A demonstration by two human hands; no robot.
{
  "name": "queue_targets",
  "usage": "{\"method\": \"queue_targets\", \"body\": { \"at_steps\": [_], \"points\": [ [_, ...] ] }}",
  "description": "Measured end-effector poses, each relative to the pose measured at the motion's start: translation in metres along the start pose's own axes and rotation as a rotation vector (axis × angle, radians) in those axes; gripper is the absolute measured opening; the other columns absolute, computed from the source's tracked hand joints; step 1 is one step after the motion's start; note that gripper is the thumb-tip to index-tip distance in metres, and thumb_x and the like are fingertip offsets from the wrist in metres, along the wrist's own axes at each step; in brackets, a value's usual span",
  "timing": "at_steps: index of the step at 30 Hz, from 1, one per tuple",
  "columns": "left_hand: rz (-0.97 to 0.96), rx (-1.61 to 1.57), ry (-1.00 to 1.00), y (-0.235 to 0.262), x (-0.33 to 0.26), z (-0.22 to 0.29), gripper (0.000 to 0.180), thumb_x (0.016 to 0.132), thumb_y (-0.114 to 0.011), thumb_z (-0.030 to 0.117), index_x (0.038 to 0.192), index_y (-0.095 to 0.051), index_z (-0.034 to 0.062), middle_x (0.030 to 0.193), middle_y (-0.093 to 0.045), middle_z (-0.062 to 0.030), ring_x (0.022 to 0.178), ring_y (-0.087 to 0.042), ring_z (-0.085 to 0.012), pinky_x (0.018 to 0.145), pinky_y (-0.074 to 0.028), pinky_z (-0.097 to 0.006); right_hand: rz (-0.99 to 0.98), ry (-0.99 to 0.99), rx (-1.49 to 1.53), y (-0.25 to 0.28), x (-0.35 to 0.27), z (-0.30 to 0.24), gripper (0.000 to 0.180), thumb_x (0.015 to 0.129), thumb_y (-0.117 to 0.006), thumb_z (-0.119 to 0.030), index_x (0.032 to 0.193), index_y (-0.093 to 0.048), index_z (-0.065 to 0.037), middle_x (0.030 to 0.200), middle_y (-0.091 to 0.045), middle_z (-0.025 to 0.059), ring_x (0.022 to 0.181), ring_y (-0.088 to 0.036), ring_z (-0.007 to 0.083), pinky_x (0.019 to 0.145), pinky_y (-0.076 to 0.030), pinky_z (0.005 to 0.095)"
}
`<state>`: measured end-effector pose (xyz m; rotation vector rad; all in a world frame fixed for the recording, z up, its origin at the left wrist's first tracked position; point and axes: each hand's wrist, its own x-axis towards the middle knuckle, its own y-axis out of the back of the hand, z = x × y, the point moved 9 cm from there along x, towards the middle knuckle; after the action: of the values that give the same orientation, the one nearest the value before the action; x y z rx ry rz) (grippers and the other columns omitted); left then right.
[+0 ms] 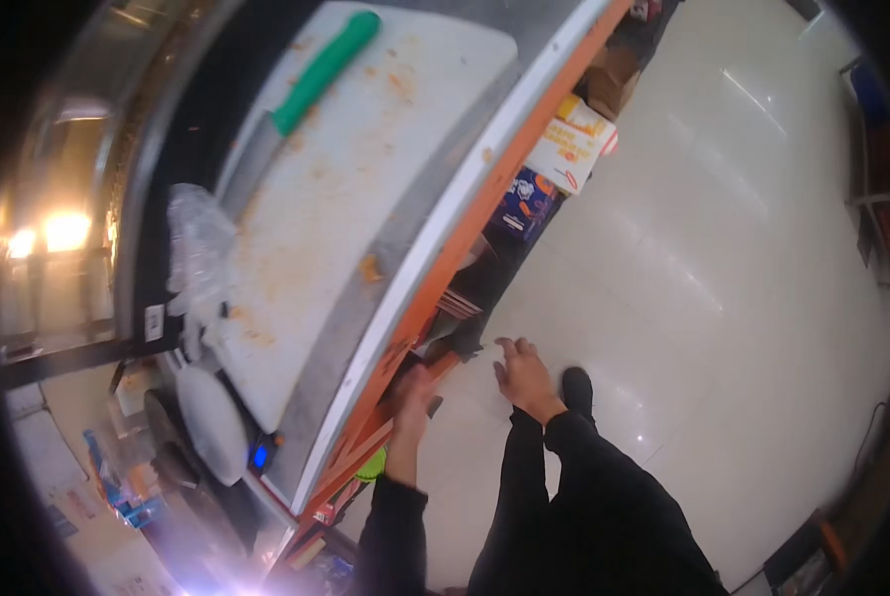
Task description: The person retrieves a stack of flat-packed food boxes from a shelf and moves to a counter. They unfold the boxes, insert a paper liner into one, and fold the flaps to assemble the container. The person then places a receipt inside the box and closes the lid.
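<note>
**Both hands out toward the under-counter shelf, nothing held**

- Nearest: two black sleeves come up from the lower edge. A black shoe (pixel 577 389) stands on the pale tiled floor (pixel 723 248), just beyond the right hand.
- Right hand (pixel 524 377): back of the hand up, fingers loosely spread and empty. It hangs over the floor near the dark shelf (pixel 462 333) under the counter and does not touch it.
- Left hand (pixel 412 392): raised against the orange rail (pixel 410 333) at the counter front. It is motion-blurred, so I cannot tell whether the fingers are wide or closed, or whether they touch the rail.
- Step in hand, as I judge it: a reach toward the shelf, with no contact made. The shelf contents by the hands are dark and hard to make out. A green thing (pixel 372 463) shows lower down, beside the left forearm.
- Any pick from there would call for the right hand to move forward and left under the rail, where the view is poor, so it would go by feel.
- Further along the shelf: a blue box (pixel 526 199), a white and yellow box (pixel 572 149) and a brown carton (pixel 612 79).
- On top: a stained white board (pixel 365 189) with a green-handled knife (pixel 316 79) at its far side. Crumpled clear plastic (pixel 198 248) lies at its left edge.
</note>
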<state>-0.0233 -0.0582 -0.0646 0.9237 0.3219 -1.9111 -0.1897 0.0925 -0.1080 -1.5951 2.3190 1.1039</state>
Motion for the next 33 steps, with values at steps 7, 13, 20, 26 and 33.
{"method": "queue_targets", "body": {
  "at_steps": [7, 13, 20, 26, 33],
  "points": [
    [0.478, -0.125, 0.186, 0.037, 0.136, -0.076, 0.056, 0.093, -0.065, 0.033, 0.137, -0.044, 0.0059, 0.131, -0.050, -0.0155, 0.125, -0.046, -0.0279, 0.106, -0.038, -0.045, 0.198, 0.097, -0.111, -0.018, 0.134, -0.051, 0.080, 0.073, -0.074, -0.014, 0.143, -0.035, -0.008, 0.125, -0.052, 0.0217, 0.119, -0.051, 0.0399, 0.094, -0.048, 0.0460],
    [0.587, 0.209, -0.106, 0.079, 0.146, -0.076, 0.052, 0.090, -0.070, 0.026, 0.127, -0.044, -0.0004, 0.128, -0.048, -0.0177, 0.120, -0.047, -0.0279, 0.101, -0.043, -0.040, -0.233, 0.135, -0.086, -0.083, 0.158, -0.041, 0.081, 0.079, -0.067, -0.010, 0.149, -0.028, -0.009, 0.128, -0.053, 0.0293, 0.114, -0.058, 0.0411, 0.089, -0.054, 0.0423],
    [0.403, 0.428, -0.319, -0.002, 0.076, -0.021, 0.045, 0.092, -0.066, 0.019, 0.123, -0.037, 0.0013, 0.131, -0.043, -0.0157, 0.119, -0.047, -0.0252, 0.101, -0.042, -0.038, -0.073, 0.169, -0.244, -0.080, 0.107, -0.008, 0.075, 0.088, -0.054, -0.006, 0.153, -0.018, -0.013, 0.129, -0.050, 0.0351, 0.110, -0.061, 0.0432, 0.084, -0.056, 0.0431],
    [0.192, -0.085, -0.151, -0.012, 0.071, -0.018, 0.043, 0.098, -0.057, 0.035, 0.121, -0.054, -0.0013, 0.126, -0.055, -0.0146, 0.111, -0.056, -0.0234, 0.091, -0.052, -0.040, -0.210, 0.159, -0.184, -0.067, 0.086, -0.021, 0.088, 0.091, -0.046, -0.001, 0.153, 0.003, -0.039, 0.139, -0.033, 0.0416, 0.113, -0.058, 0.0478, 0.087, -0.055, 0.0455],
    [-0.012, -0.216, -0.042, -0.029, 0.079, -0.022, 0.037, 0.095, -0.062, 0.027, 0.121, -0.056, 0.0018, 0.116, -0.060, -0.0100, 0.102, -0.060, -0.0237, 0.082, -0.059, -0.044, -0.225, 0.180, -0.146, -0.067, 0.085, -0.018, 0.088, 0.090, -0.045, 0.000, 0.152, -0.001, -0.043, 0.140, -0.032, 0.0415, 0.113, -0.057, 0.0484, 0.088, -0.054, 0.0450]
  ]
}}
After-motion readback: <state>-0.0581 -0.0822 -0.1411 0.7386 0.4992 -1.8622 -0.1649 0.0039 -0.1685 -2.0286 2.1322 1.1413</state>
